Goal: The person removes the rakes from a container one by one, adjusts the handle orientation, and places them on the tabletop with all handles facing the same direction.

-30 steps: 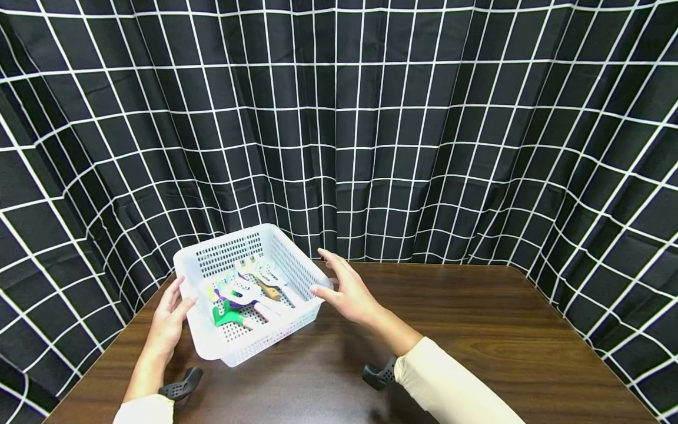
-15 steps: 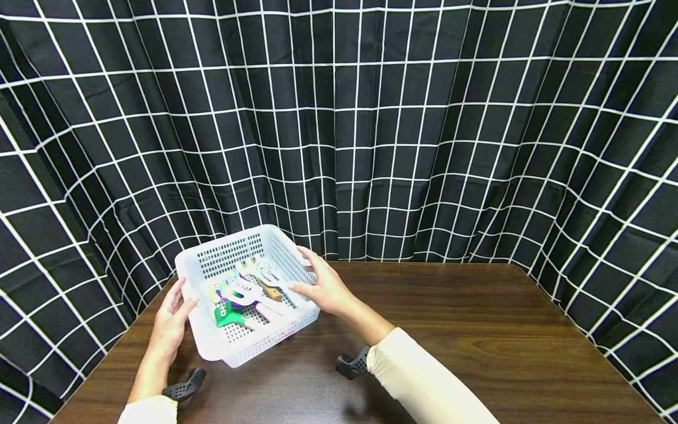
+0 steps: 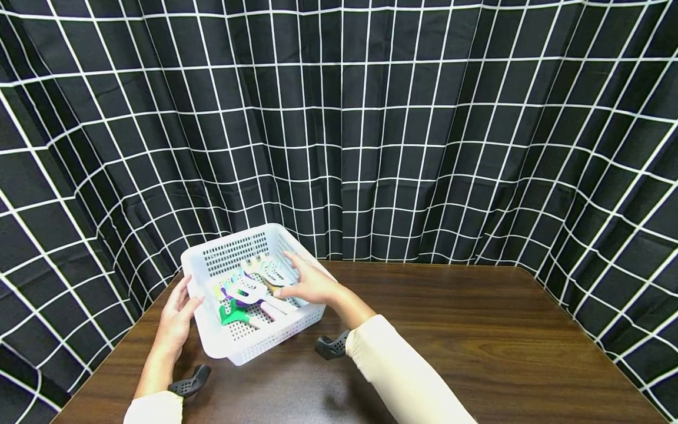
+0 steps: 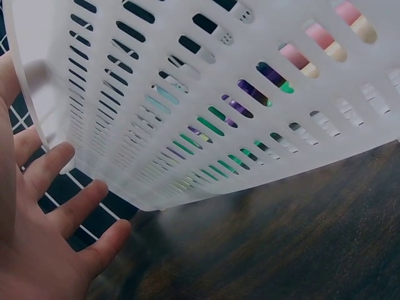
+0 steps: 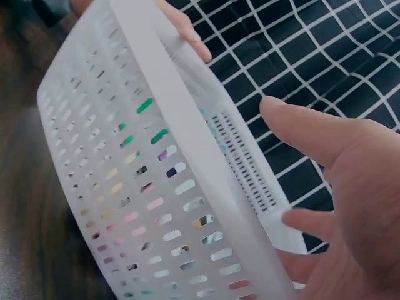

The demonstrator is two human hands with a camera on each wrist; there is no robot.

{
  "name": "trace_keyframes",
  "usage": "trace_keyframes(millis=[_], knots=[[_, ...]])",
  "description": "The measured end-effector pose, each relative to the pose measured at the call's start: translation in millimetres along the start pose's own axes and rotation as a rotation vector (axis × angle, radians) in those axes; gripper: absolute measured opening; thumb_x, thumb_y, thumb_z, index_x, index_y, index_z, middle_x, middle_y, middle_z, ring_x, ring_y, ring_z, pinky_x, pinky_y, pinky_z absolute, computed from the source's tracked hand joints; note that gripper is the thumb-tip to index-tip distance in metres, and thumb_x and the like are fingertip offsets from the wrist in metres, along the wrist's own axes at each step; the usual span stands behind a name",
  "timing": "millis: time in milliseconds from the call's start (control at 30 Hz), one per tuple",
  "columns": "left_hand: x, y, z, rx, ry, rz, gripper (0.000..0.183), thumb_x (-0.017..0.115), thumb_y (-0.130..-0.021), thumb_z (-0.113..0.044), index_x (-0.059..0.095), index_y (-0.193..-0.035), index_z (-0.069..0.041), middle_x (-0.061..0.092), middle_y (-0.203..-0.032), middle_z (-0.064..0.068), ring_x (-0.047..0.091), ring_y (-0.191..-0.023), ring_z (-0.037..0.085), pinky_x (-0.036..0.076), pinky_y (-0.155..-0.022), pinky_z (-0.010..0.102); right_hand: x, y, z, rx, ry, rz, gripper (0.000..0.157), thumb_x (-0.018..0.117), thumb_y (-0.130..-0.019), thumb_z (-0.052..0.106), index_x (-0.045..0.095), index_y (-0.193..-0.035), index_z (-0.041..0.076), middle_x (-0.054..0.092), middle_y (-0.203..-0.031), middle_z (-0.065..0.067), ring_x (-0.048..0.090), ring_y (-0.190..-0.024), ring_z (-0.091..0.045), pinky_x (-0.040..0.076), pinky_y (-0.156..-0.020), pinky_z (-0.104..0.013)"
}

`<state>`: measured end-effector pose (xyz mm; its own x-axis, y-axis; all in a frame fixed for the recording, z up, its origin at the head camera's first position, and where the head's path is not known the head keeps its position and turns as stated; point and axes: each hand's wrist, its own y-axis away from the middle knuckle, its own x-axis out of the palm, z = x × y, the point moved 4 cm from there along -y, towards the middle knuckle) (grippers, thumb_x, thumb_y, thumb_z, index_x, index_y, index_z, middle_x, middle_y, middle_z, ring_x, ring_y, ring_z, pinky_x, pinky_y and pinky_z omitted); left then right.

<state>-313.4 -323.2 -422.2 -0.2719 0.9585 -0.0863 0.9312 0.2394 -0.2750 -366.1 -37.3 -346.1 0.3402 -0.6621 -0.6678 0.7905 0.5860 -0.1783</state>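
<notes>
A white perforated plastic basket sits on the left part of the table with several small tools inside. Among them are a green-headed tool, a white tool with a long pale handle, purple pieces and a brown-handled tool. At the basket's left rim my left hand rests with fingers spread along the outside, seen close in the left wrist view. My right hand reaches over the right rim into the basket, thumb and fingers apart, thumb tip overlapping the brown handle.
The brown wooden table extends to the right of the basket. A black curtain with a white grid hangs behind it and along both sides. Each wrist wears a dark strap mount.
My right hand has moved left, from beside the basket's right rim to over the tools inside. The left hand stays at the left rim, and the basket's pose is nearly the same.
</notes>
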Motion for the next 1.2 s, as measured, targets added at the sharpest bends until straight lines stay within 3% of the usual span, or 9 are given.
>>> trace_keyframes(millis=[167, 433, 700, 833, 967, 1100, 1200], knots=[[-0.9, 0.3, 0.6, -0.008, 0.009, -0.005, 0.066, 0.051, -0.101, -0.016, 0.016, -0.156, -0.007, 0.019, -0.157, 0.022, 0.040, -0.121, 0.005, 0.035, -0.086, 0.009, 5.2, -8, -3, 0.052, -0.061, 0.109, 0.088, 0.077, -0.083, 0.026, 0.026, -0.154, 0.018, 0.047, -0.141, -0.019, 0.058, -0.113, -0.027, 0.039, -0.100, -0.036], [1.6, 0.4, 3.0, -0.027, -0.005, 0.024, 0.066, 0.049, -0.102, -0.014, 0.011, -0.157, -0.009, 0.017, -0.158, 0.020, 0.035, -0.132, 0.021, 0.035, -0.086, 0.009, 6.2, -15, -13, 0.104, -0.097, 0.204, 0.084, 0.076, -0.083, 0.019, 0.030, -0.153, 0.020, 0.051, -0.139, -0.014, 0.045, -0.129, -0.030, 0.035, -0.104, -0.042], [1.9, -0.8, 6.0, -0.021, 0.001, 0.029, 0.066, 0.050, -0.102, -0.014, 0.012, -0.157, -0.010, 0.018, -0.158, 0.020, 0.039, -0.125, 0.009, 0.037, -0.086, 0.009, 16.7, -19, -14, 0.091, 0.009, 0.332, 0.072, 0.075, -0.083, 0.017, 0.043, -0.147, 0.015, 0.051, -0.139, -0.019, 0.043, -0.130, -0.032, 0.031, -0.105, -0.040], [1.7, -0.2, 5.5, -0.021, -0.010, 0.029, 0.066, 0.049, -0.102, -0.014, 0.012, -0.157, -0.010, 0.018, -0.158, 0.020, 0.035, -0.133, 0.024, 0.037, -0.086, 0.009, 22.2, -22, -14, 0.058, 0.022, 0.405, 0.070, 0.072, -0.085, 0.013, 0.042, -0.147, 0.011, 0.051, -0.139, -0.018, 0.041, -0.132, -0.030, 0.030, -0.107, -0.037], [1.0, -0.6, 5.0, -0.024, -0.018, 0.027, 0.066, 0.050, -0.102, -0.016, 0.012, -0.157, -0.009, 0.017, -0.159, 0.019, 0.028, -0.137, 0.039, 0.036, -0.086, 0.009, 28.1, -23, -15, 0.062, -0.059, 0.483, 0.071, 0.068, -0.087, 0.005, 0.036, -0.150, 0.008, 0.051, -0.141, -0.018, 0.041, -0.134, -0.028, 0.031, -0.107, -0.035], [-0.8, -1.2, 4.5, -0.030, -0.040, 0.019, 0.066, 0.050, -0.102, -0.018, 0.012, -0.157, -0.010, 0.017, -0.159, 0.018, 0.028, -0.137, 0.041, 0.036, -0.085, 0.008, 32.5, -23, -15, 0.096, -0.125, 0.541, 0.072, 0.065, -0.088, 0.001, 0.033, -0.151, 0.006, 0.052, -0.139, -0.018, 0.044, -0.132, -0.027, 0.035, -0.105, -0.032], [-2.2, -1.2, 4.0, -0.033, -0.041, 0.017, 0.066, 0.049, -0.103, -0.018, 0.012, -0.157, -0.010, 0.017, -0.159, 0.017, 0.028, -0.138, 0.040, 0.036, -0.085, 0.008, 35.9, -24, -15, 0.104, -0.103, 0.579, 0.070, 0.065, -0.088, 0.003, 0.034, -0.151, 0.006, 0.056, -0.135, -0.017, 0.047, -0.129, -0.023, 0.036, -0.103, -0.029]])
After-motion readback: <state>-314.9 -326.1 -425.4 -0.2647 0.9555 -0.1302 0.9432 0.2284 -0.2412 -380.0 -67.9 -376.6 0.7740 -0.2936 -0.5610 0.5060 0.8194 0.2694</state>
